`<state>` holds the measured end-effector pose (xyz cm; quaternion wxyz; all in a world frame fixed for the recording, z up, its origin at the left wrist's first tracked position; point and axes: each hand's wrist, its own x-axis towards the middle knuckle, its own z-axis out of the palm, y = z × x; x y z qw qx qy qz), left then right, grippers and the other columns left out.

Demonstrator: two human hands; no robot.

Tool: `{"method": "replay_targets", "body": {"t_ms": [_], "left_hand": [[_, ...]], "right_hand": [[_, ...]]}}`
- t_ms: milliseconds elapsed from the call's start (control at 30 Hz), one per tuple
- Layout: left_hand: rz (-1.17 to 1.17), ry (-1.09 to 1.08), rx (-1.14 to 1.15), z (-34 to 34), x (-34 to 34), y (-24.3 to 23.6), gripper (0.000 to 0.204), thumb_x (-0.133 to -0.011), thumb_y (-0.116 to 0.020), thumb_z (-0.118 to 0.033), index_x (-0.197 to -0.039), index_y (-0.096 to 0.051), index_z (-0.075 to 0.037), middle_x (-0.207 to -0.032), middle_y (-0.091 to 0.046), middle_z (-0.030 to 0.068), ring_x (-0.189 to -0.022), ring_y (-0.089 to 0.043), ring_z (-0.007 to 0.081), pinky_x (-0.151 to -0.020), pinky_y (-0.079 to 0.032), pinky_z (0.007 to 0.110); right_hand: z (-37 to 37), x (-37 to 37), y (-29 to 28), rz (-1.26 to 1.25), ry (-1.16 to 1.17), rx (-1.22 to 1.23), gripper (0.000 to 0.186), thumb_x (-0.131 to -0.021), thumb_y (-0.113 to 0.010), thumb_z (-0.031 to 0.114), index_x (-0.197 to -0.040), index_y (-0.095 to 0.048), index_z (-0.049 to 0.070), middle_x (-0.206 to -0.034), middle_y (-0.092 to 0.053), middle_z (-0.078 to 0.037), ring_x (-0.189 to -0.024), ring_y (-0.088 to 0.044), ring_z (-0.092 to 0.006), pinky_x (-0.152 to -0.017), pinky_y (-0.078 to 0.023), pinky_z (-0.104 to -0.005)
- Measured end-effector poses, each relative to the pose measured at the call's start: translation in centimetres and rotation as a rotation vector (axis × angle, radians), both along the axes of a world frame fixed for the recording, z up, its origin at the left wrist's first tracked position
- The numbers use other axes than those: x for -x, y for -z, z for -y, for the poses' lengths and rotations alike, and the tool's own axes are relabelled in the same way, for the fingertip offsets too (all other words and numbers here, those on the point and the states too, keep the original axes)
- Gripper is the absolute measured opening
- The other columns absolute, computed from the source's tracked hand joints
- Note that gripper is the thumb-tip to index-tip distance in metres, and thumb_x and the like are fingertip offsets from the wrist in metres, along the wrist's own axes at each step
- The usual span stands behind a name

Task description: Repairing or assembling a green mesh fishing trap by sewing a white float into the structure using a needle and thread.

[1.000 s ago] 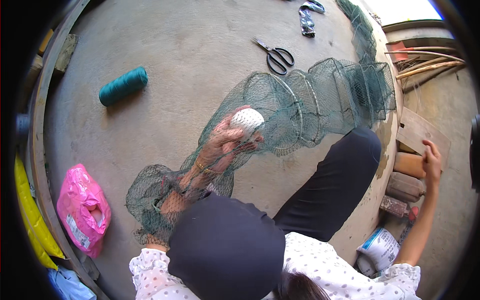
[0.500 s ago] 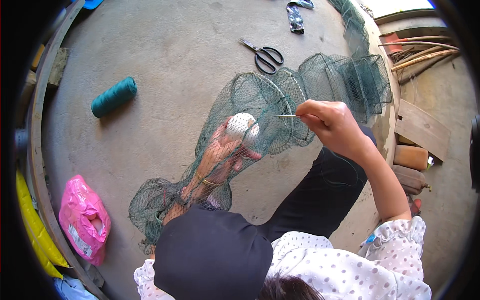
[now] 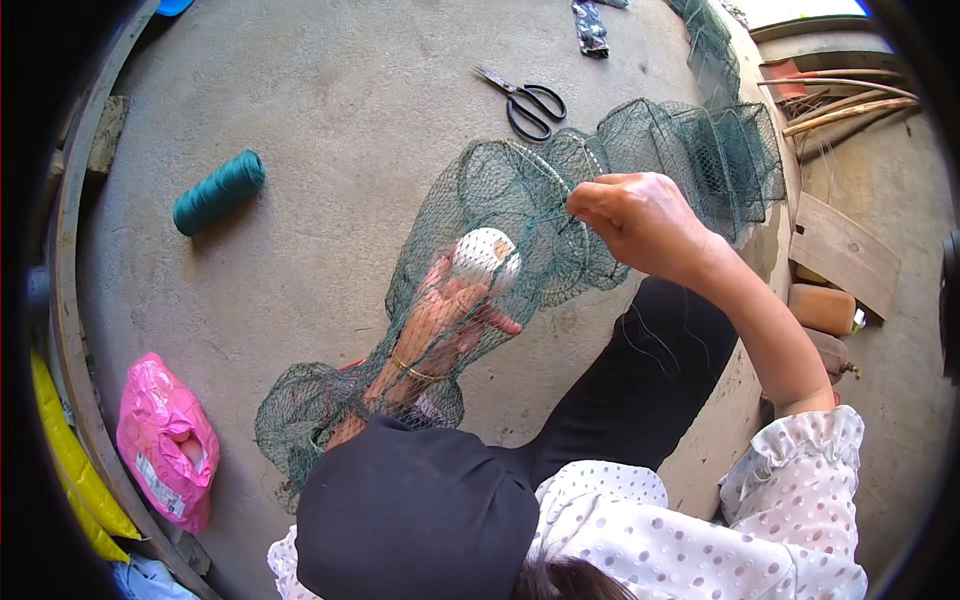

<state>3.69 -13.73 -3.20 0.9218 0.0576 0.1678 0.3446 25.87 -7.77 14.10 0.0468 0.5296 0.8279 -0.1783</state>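
Note:
My left hand (image 3: 432, 318) is inside a green tubular fishing net (image 3: 425, 235) and grips a white ball (image 3: 485, 256), which has a brown patch. The mesh lies over the ball and my fingers. A light-coloured hoop (image 3: 545, 165) rings the net just beyond the ball. At the mesh beside this hoop, my right hand (image 3: 635, 220) is closed in a pinch; the needle in it is mostly hidden by the fingers now. Thin green thread (image 3: 650, 345) hangs in a loop over my dark trouser leg.
Black-handled scissors (image 3: 525, 105) lie beyond the net. A spool of green twine (image 3: 220, 193) rests on the concrete floor to the left. Nearer stands an open pink bag (image 3: 165, 435). Planks (image 3: 845, 255), sticks and plastic jugs (image 3: 822, 309) line the right side.
My right hand has moved left and slightly up, to the mesh by the hoop. The needle, plainly in sight before, is mostly hidden. My left hand stays on the ball.

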Motion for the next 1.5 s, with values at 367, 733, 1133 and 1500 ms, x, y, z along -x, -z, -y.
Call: {"method": "replay_targets", "body": {"t_ms": [367, 733, 1133, 1500], "left_hand": [[-0.256, -0.032, -0.164, -0.1, -0.1, 0.3, 0.081, -0.084, -0.071, -0.02, -0.141, -0.017, -0.001, -0.119, -0.053, 0.0214, -0.082, -0.069, 0.0309, -0.051, -0.057, 0.027], [-0.533, -0.252, -0.15, 1.7, -0.6, -4.2, 0.081, -0.074, -0.079, -0.012, -0.134, -0.027, -0.001, -0.115, -0.058, 0.0171, -0.08, -0.068, 0.0277, -0.058, -0.057, 0.03], [-0.287, -0.395, 0.261, 1.8, -0.2, 0.4, 0.045, -0.091, -0.058, -0.021, -0.126, -0.04, 0.001, -0.114, -0.059, 0.0221, -0.083, -0.067, 0.0349, -0.068, -0.06, 0.046], [-0.67, -0.276, -0.264, 1.5, -0.2, 0.3, 0.076, -0.067, -0.083, -0.009, -0.127, -0.037, -0.001, -0.119, -0.051, 0.0162, -0.108, -0.057, 0.025, -0.09, -0.053, 0.036]], "right_hand": [[-1.0, 0.4, 2.0, -0.004, -0.087, -0.04, 0.007, -0.085, -0.061, 0.007, -0.09, -0.065, 0.006, -0.083, -0.064, -0.009, -0.073, -0.065, -0.0292, -0.064, -0.052, -0.0378], [-0.1, 3.2, 2.5, 0.097, -0.323, -0.039, 0.009, -0.071, -0.063, 0.005, -0.08, -0.06, 0.002, -0.081, -0.059, -0.013, -0.071, -0.066, -0.0284, -0.061, -0.053, -0.039], [-1.2, 1.2, 2.3, -0.161, 0.059, 0.181, 0.011, -0.077, -0.062, 0.003, -0.085, -0.068, 0.005, -0.081, -0.068, -0.012, -0.079, -0.067, -0.029, -0.069, -0.053, -0.0379], [-1.1, 1.8, 1.6, -0.374, 0.152, 0.358, 0.01, -0.08, -0.068, 0.001, -0.09, -0.068, 0.001, -0.081, -0.066, -0.008, -0.073, -0.063, -0.0178, -0.067, -0.05, -0.0307]]}}
